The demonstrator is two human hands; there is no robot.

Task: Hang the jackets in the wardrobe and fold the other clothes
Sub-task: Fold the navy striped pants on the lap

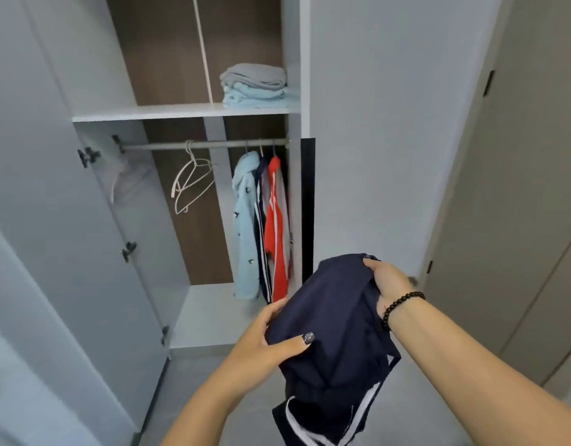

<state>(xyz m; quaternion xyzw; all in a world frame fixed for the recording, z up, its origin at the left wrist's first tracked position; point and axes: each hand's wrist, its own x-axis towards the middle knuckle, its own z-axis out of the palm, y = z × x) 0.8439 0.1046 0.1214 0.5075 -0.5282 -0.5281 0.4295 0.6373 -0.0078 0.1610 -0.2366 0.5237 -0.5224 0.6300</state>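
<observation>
Both the left hand and right hand grip the dark navy white-striped garment, hanging lengthwise below-right of the open wardrobe's metal rail.

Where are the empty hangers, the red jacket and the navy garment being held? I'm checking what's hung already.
empty hangers (194,178): head view, on the pale wire loops under the rail.
red jacket (274,220): head view, on its red front panel.
navy garment (335,320): head view, on the dark cloth between the hands.
</observation>
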